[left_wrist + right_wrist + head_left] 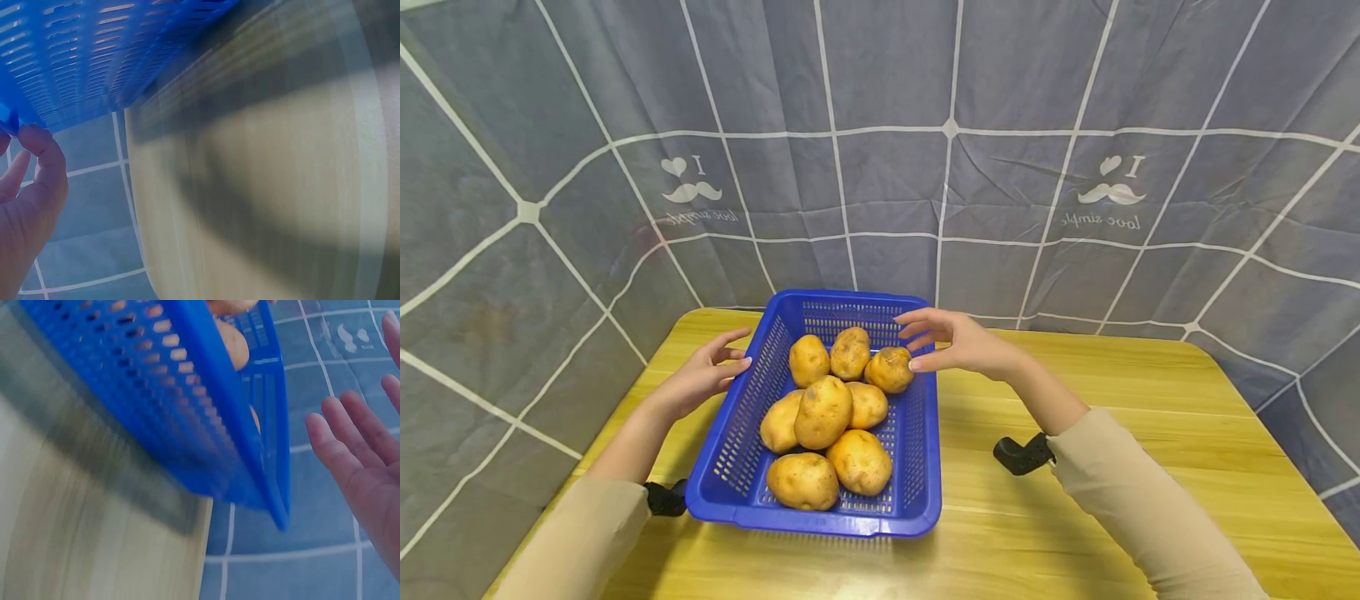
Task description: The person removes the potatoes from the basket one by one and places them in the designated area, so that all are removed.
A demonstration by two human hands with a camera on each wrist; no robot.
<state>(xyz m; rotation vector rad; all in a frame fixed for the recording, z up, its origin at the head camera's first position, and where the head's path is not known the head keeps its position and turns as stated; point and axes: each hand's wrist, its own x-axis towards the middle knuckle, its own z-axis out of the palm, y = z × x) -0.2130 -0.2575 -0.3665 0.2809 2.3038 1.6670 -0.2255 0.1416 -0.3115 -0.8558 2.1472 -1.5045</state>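
1. Eight potatoes (823,412) lie in one blue basket (820,522) on the tabletop (1075,379), the middle one overlapping its neighbours.
2. Two hands flank the basket, apart from each other and clamped on nothing: the left hand (700,379) touches the left rim, thumb bent; the right hand (958,342) hovers by the right rim, fingers spread.
3. Two beige sleeves (1150,508) cover the forearms; two moustache prints (1112,194) mark the curtain (1015,187).

Blue basket (820,525), yellow potatoes (823,412) with brown flecks inside basket, yellow wood-grain tabletop (992,533) beneath basket, white-gridded blue-grey fabric (895,183) behind basket, beige sleeves (1135,508) flanking basket
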